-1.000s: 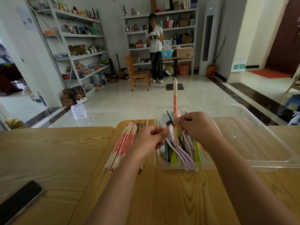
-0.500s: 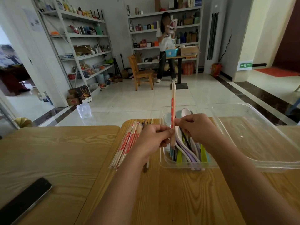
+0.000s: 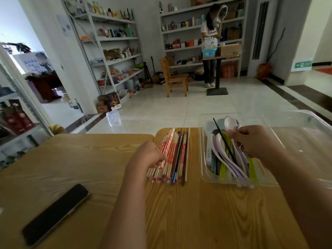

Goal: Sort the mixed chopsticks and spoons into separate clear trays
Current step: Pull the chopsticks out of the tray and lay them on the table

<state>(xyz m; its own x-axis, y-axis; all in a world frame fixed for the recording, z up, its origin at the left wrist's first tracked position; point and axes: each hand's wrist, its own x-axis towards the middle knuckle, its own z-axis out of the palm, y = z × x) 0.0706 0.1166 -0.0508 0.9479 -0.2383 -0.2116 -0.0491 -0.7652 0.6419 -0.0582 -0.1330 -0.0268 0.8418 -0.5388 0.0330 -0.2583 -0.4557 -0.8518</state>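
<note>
A pile of paper-wrapped chopsticks (image 3: 168, 155), with a few dark ones along its right side, lies on the wooden table. My left hand (image 3: 149, 156) rests at the pile's left edge, fingers curled on a wrapped chopstick there. To the right, a small clear tray (image 3: 203, 159) holds several spoons (image 3: 224, 159) in white, purple and green, with a black chopstick (image 3: 222, 139) slanting across them. My right hand (image 3: 251, 141) hovers over this tray. Its fingertips are bunched at the white spoon (image 3: 230, 123), close to the black chopstick. What they pinch is hidden.
A large clear tray (image 3: 305, 121) stands at the right, behind my right arm. A black phone (image 3: 55, 212) lies near the table's front left. Across the tiled floor a person (image 3: 212, 51) stands by shelves, next to a wooden chair (image 3: 174, 78).
The upright wrapped chopstick passed from my right hand to my left, which carried it down to the pile. My right hand went back into the spoon tray. The view shifted left.
</note>
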